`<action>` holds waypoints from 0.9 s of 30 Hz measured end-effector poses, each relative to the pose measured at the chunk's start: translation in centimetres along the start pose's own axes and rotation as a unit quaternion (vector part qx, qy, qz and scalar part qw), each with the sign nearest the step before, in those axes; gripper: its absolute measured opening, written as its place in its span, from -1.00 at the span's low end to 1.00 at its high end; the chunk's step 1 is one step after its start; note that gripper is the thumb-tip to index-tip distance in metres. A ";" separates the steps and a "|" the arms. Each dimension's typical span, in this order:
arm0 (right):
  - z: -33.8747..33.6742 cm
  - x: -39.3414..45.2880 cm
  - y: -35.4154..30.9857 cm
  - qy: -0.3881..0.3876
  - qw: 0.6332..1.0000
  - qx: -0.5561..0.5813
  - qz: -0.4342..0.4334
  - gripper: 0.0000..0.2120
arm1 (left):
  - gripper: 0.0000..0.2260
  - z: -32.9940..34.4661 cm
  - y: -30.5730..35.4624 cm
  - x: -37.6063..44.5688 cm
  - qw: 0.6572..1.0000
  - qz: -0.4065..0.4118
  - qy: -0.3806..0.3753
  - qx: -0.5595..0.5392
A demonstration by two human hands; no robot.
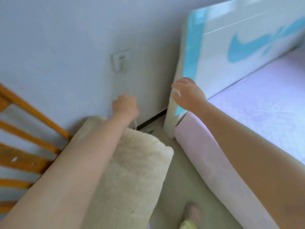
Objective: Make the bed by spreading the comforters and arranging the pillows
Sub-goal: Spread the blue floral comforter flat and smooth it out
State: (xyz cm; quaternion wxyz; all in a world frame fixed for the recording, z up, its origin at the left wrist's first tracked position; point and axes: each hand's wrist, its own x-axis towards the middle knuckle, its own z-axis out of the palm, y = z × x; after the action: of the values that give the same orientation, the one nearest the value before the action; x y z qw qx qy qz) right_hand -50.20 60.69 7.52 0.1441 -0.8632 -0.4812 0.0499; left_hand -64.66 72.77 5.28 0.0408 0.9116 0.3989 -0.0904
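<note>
Both forearms reach forward from the near edge toward the far corner where the wall (pixel 66 38) meets the bed. The frame is motion-blurred, so fine detail is limited.

Left hand (pixel 125 107): extended toward the wall, back of the hand up, fingers curled under. A thin white cord (pixel 135 124) hangs just below the wrist; whether the fingers hold it cannot be told. The forearm passes over a cream, shaggy-textured cushion (pixel 132 171), oblong with rounded corners, lying on the floor (pixel 178 179) at centre.

Right hand (pixel 186 95): raised at the near end of the headboard (pixel 231 47), fingers bent over its pale rounded edge; the grip appears to close on that edge, though blur obscures the fingertips.

Headboard: a smooth, glossy white panel with a turquoise vertical band and a turquoise swoosh-like motif, standing against the wall at far right.

Mattress (pixel 264 113): at right, covered in a soft lilac fabric with a faint mottled pattern; its padded side runs toward the near right.

At left, orange wooden slats (pixel 29 138) stand beside the wall. A white wall socket (pixel 120 61) sits above the left hand. A slippered foot (pixel 191 212) shows at the near edge.
</note>
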 end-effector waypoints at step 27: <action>-28.2 -31.6 52.7 0.199 0.887 -0.031 0.415 -0.61 | -0.65 -12.7 70.4 -6.2 0.880 0.471 0.058 -0.028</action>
State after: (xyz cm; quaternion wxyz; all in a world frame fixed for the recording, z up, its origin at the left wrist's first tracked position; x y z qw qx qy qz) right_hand -17.64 2.21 17.07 0.1761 -0.9800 -0.0413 -0.0823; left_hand -15.43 22.42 19.09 0.0806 0.9940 -0.0738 0.0034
